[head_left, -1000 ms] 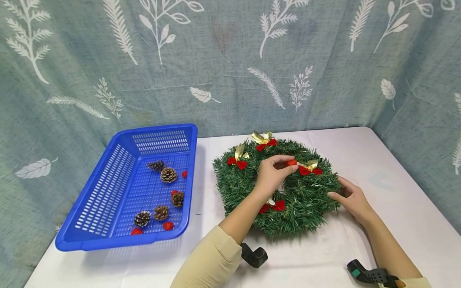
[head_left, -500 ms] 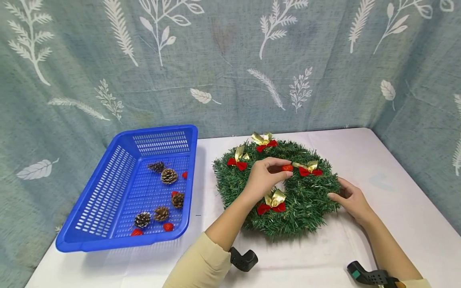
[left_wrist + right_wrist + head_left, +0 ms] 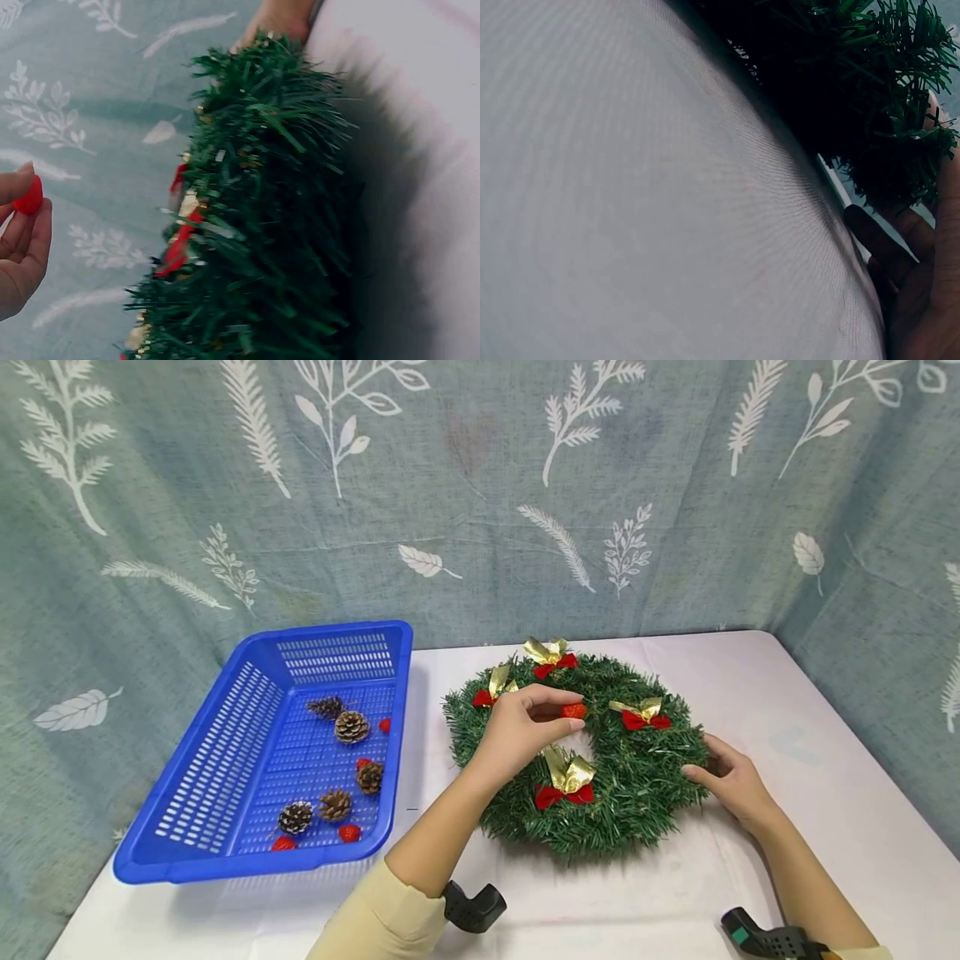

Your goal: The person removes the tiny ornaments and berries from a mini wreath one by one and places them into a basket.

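Between thumb and fingertips my left hand (image 3: 525, 727) pinches a small red artificial strawberry (image 3: 573, 711), held above the wreath's centre. The left wrist view also shows the strawberry (image 3: 28, 196) in the fingers, apart from the greenery. A green tinsel wreath (image 3: 615, 802) lies on the table, trimmed with red and gold bows such as the front bow (image 3: 565, 785). My left hand partly covers the left bow. At the wreath's right edge my right hand (image 3: 735, 781) grips the rim, thumb on the near side. In the right wrist view its fingers (image 3: 889, 244) reach beneath the greenery.
A blue plastic basket (image 3: 397, 727) stands on the table at the left. Inside are several pine cones, one being a brown cone (image 3: 335, 805), and several red strawberries like the front one (image 3: 349, 833). A patterned curtain (image 3: 465, 527) hangs behind the white table (image 3: 817, 752).
My left hand has drawn leftward from beside the right-hand bow, carrying the strawberry, and the front bow has come into full view. The right hand has stayed at the wreath's edge.
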Demonstrator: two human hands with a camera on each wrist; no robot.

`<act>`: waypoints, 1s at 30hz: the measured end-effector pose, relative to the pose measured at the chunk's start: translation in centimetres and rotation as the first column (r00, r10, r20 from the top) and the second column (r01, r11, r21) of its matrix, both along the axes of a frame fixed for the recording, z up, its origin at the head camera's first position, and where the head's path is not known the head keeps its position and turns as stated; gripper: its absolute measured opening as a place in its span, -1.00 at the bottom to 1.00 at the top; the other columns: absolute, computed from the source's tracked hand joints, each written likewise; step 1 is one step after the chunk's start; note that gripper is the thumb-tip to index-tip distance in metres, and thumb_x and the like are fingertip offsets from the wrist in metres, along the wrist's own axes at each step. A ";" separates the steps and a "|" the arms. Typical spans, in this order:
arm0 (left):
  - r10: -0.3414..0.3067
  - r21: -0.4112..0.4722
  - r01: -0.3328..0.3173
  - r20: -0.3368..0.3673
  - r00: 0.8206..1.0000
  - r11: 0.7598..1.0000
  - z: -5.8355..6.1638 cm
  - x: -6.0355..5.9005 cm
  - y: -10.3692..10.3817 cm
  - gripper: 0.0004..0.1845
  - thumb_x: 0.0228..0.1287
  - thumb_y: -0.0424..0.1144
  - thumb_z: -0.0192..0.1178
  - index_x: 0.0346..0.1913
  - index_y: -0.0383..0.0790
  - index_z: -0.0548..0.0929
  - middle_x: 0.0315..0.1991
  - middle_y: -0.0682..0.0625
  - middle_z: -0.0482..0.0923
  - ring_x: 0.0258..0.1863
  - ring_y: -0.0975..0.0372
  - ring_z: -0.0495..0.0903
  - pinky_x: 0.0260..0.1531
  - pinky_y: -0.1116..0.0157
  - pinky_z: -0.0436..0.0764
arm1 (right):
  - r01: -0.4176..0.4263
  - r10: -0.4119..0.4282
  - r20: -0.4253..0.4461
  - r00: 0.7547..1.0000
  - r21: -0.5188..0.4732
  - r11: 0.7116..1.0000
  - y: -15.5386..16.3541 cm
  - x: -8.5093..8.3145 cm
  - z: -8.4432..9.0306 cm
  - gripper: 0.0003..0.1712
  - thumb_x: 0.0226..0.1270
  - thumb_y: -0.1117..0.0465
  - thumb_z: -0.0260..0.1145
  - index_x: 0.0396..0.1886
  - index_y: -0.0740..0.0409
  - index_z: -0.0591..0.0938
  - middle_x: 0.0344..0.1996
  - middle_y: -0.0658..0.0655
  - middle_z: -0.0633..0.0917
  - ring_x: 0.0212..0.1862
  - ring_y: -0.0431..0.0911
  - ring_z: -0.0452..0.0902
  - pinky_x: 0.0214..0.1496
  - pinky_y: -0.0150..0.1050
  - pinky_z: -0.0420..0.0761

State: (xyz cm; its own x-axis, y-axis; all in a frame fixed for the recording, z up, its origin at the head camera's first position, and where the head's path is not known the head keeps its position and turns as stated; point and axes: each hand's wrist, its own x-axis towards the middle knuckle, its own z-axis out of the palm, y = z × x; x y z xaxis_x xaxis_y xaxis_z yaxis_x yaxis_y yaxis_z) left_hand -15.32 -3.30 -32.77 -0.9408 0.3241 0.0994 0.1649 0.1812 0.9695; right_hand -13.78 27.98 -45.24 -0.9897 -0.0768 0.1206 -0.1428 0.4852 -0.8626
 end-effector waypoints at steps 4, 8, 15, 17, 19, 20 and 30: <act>-0.008 0.007 0.008 -0.002 1.000 1.000 0.7 0.7 -0.6 -0.70 0.14 -0.23 0.36 -0.03 -0.11 0.69 -0.10 0.06 0.62 -0.17 0.28 0.63 -0.14 0.33 0.64 | -0.004 0.004 0.013 1.000 -0.012 1.000 0.0 0.0 0.1 -0.23 0.34 0.30 0.23 0.38 0.55 0.09 0.07 0.34 0.44 -0.30 -0.41 0.28 -0.35 -0.50 0.37; 0.006 0.008 -0.006 -0.028 1.000 1.000 1.3 1.1 -1.4 -0.70 0.15 -0.25 0.35 -0.03 -0.11 0.69 -0.10 0.04 0.62 -0.17 0.26 0.64 -0.15 0.32 0.64 | -0.012 0.012 0.026 1.000 -0.006 1.000 0.0 0.1 0.0 -0.22 0.35 0.30 0.22 0.38 0.54 0.06 0.20 0.54 0.32 -0.25 -0.48 0.27 -0.31 -0.56 0.37; 0.068 -0.025 -0.069 -0.056 0.996 0.997 2.0 1.1 -3.0 -0.72 0.12 -0.29 0.37 -0.06 -0.14 0.71 -0.13 0.04 0.64 -0.20 0.26 0.66 -0.17 0.34 0.66 | -0.011 0.011 0.017 1.000 0.001 1.000 0.1 0.1 0.2 -0.22 0.34 0.29 0.23 0.38 0.54 0.08 -0.23 -0.08 0.50 -0.39 -0.33 0.28 -0.42 -0.40 0.35; 0.080 -0.033 -0.081 -0.052 0.995 0.996 2.2 1.1 -3.4 -0.71 0.12 -0.28 0.36 -0.05 -0.14 0.71 -0.12 0.04 0.63 -0.17 0.25 0.66 -0.14 0.33 0.65 | -0.007 0.006 0.016 1.000 0.009 1.000 0.1 0.1 0.2 -0.22 0.34 0.27 0.23 0.38 0.54 0.08 -0.22 -0.12 0.49 -0.39 -0.33 0.29 -0.42 -0.40 0.36; 0.094 -0.038 -0.095 -0.044 0.995 0.995 2.4 1.1 -4.0 -0.71 0.13 -0.27 0.36 -0.04 -0.13 0.70 -0.10 0.04 0.63 -0.15 0.25 0.65 -0.12 0.33 0.64 | -0.010 0.010 0.020 1.000 0.002 1.000 0.1 0.1 0.2 -0.22 0.35 0.27 0.22 0.38 0.54 0.07 -0.16 0.08 0.53 -0.38 -0.35 0.28 -0.42 -0.41 0.37; 0.099 -0.036 -0.101 -0.041 0.994 0.994 2.4 1.0 -4.3 -0.70 0.13 -0.28 0.36 -0.03 -0.14 0.70 -0.09 0.02 0.63 -0.14 0.24 0.65 -0.10 0.32 0.64 | -0.013 0.013 0.026 1.000 -0.001 1.000 0.1 0.1 0.3 -0.21 0.35 0.26 0.22 0.39 0.54 0.06 -0.07 0.22 0.53 -0.36 -0.38 0.28 -0.40 -0.44 0.37; 0.184 0.008 -0.184 0.008 0.983 0.983 3.3 1.1 -7.7 -0.65 0.10 -0.30 0.37 0.01 -0.22 0.68 -0.08 -0.06 0.65 -0.14 0.22 0.64 -0.12 0.35 0.63 | -0.039 0.040 0.071 0.997 -0.011 0.999 0.1 0.0 0.3 -0.18 0.38 0.21 0.20 0.41 0.51 -0.01 0.34 0.60 0.08 -0.03 -0.63 0.23 -0.17 -0.75 0.33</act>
State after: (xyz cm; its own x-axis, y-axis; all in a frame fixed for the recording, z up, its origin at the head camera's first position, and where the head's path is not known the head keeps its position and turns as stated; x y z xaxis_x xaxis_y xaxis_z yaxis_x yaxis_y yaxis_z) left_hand -14.27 -10.96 -29.43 -0.9850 0.1442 0.0942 0.1222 0.1998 0.9722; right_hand -13.76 28.09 -44.94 -0.9920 -0.1150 0.0512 -0.0999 0.4721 -0.8758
